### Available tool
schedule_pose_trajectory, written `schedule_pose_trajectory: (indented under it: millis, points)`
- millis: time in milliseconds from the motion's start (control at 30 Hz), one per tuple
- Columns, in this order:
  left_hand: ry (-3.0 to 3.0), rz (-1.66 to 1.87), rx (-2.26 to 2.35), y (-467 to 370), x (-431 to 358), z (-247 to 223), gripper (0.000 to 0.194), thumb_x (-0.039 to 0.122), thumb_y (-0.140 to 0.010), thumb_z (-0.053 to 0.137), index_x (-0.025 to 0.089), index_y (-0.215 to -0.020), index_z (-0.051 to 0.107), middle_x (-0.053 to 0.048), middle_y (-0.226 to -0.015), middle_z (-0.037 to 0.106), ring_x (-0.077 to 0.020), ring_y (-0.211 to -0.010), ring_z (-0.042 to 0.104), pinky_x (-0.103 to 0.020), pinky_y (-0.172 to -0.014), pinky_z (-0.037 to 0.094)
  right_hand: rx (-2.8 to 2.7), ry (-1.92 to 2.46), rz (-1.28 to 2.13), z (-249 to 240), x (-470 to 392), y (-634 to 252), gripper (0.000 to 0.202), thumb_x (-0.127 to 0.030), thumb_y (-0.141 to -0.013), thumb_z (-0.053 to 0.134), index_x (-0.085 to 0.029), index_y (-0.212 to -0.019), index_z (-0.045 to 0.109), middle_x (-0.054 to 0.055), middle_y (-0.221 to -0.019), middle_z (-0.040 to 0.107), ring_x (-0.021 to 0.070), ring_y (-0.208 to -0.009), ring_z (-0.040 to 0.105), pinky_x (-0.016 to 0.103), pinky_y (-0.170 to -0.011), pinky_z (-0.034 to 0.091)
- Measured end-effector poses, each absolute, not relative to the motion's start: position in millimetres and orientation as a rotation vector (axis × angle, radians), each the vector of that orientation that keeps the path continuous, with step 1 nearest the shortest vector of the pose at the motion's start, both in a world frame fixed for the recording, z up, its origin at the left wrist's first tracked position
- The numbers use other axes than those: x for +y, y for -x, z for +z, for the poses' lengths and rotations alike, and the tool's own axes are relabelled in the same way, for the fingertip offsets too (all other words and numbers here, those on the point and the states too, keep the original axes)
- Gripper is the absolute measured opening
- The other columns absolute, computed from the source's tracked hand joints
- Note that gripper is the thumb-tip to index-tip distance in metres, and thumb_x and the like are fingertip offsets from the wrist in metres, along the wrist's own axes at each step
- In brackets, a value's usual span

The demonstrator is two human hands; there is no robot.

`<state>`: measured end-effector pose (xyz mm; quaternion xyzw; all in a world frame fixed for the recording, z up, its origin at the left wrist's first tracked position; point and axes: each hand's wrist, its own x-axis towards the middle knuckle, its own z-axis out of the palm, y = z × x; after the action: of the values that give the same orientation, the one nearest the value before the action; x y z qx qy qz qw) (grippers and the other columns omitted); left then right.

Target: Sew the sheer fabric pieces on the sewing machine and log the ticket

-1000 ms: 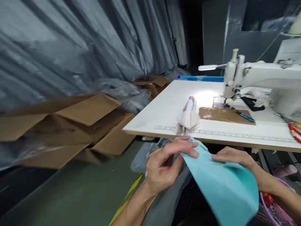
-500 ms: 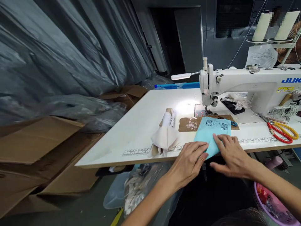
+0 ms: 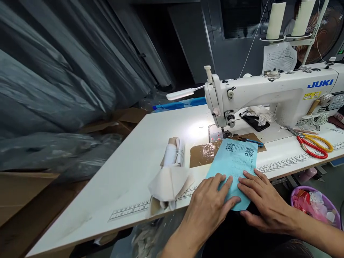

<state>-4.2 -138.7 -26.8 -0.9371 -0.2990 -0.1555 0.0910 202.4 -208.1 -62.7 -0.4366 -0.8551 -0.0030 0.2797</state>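
Note:
A light blue paper sheet (image 3: pixel 233 161) with two QR codes lies at the table's front edge, below the sewing machine needle. My left hand (image 3: pixel 211 200) rests on its lower left part, fingers spread. On its lower right part lies my right hand (image 3: pixel 264 200), fingers spread as well. Under the sheet's top are a brown card (image 3: pixel 202 154) and a blue-handled tool (image 3: pixel 252 142). A roll of whitish fabric tied with string (image 3: pixel 172 168) lies to the left of my left hand.
The white JUKI sewing machine (image 3: pixel 268 89) stands behind the sheet. Red scissors (image 3: pixel 309 147) and yellow ones (image 3: pixel 321 139) lie at the right. A purple basket (image 3: pixel 337 215) is below the table; cardboard boxes (image 3: pixel 21 193) are at the left.
The view has shifted and come closer to the table. My hands are still on the blue sheet, whose lower end now shows flatter between them. My right hand's fingers reach onto its right edge.

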Motion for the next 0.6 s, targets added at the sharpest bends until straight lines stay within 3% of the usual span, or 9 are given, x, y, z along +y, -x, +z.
schedule_pose_trajectory:
  millis: [100,267,400,467,500,567,600]
  points:
    - [2.691,-0.489,-0.837,2,-139,-28,0.035,0.040,-0.088,0.065,0.019,-0.115,0.061,-0.008,-0.098,0.067,-0.0210,-0.078,0.064,-0.032,-0.068,0.053,-2.280,1.163,-0.030,-61,-208,-201,0.043,-0.029,-0.093,0.051,-0.007,-0.130,0.052,0.021,-0.130,0.058,0.0335,-0.132,0.046,0.060,-0.108,0.039]
    - [2.491,-0.565,-0.760,-7,-146,-32,0.020,0.025,-0.094,0.056,0.011,-0.107,0.063,-0.007,-0.082,0.066,-0.0189,-0.066,0.062,-0.031,-0.060,0.050,-2.211,1.202,-0.146,-64,-204,-197,0.030,-0.010,-0.097,0.042,-0.010,-0.124,0.055,0.015,-0.120,0.065,0.0280,-0.125,0.054,0.055,-0.104,0.046]
    - [2.630,-0.543,-0.641,-3,-137,-15,0.030,0.042,-0.092,0.060,0.013,-0.096,0.066,-0.005,-0.075,0.065,-0.0177,-0.061,0.060,-0.029,-0.054,0.049,-2.285,1.182,-0.039,-54,-198,-201,0.035,-0.002,-0.093,0.037,-0.012,-0.122,0.054,0.013,-0.117,0.065,0.0270,-0.123,0.055,0.052,-0.102,0.048]
    - [2.757,-0.578,-0.582,8,-122,1,0.040,0.055,-0.090,0.056,0.017,-0.091,0.067,-0.006,-0.084,0.068,-0.0192,-0.071,0.065,-0.031,-0.064,0.053,-2.322,1.145,0.087,-44,-193,-204,0.029,-0.004,-0.093,0.039,-0.013,-0.115,0.056,0.012,-0.112,0.065,0.0264,-0.122,0.056,0.050,-0.104,0.047]
    - [2.720,-0.620,-0.604,16,-113,8,0.041,0.056,-0.092,0.052,0.017,-0.094,0.067,-0.009,-0.095,0.070,-0.0226,-0.084,0.067,-0.038,-0.076,0.055,-2.338,1.122,0.141,-38,-190,-205,0.024,-0.006,-0.094,0.041,-0.013,-0.110,0.057,0.012,-0.110,0.065,0.0263,-0.120,0.057,0.049,-0.105,0.046]
    - [2.522,-0.585,-0.871,35,-95,16,0.040,0.048,-0.097,0.045,0.016,-0.106,0.067,-0.016,-0.118,0.066,-0.0326,-0.107,0.064,-0.057,-0.097,0.046,-2.366,1.090,0.212,-31,-181,-206,0.018,-0.009,-0.095,0.043,-0.014,-0.104,0.058,0.011,-0.105,0.064,0.0266,-0.119,0.057,0.049,-0.106,0.046]
    - [2.425,-0.520,-1.066,45,-88,16,0.046,0.049,-0.097,0.043,0.013,-0.116,0.065,-0.021,-0.127,0.061,-0.0390,-0.116,0.059,-0.066,-0.100,0.039,-2.380,1.081,0.232,-28,-176,-206,0.016,-0.010,-0.096,0.044,-0.013,-0.102,0.059,0.011,-0.103,0.063,0.0270,-0.118,0.057,0.049,-0.106,0.046]
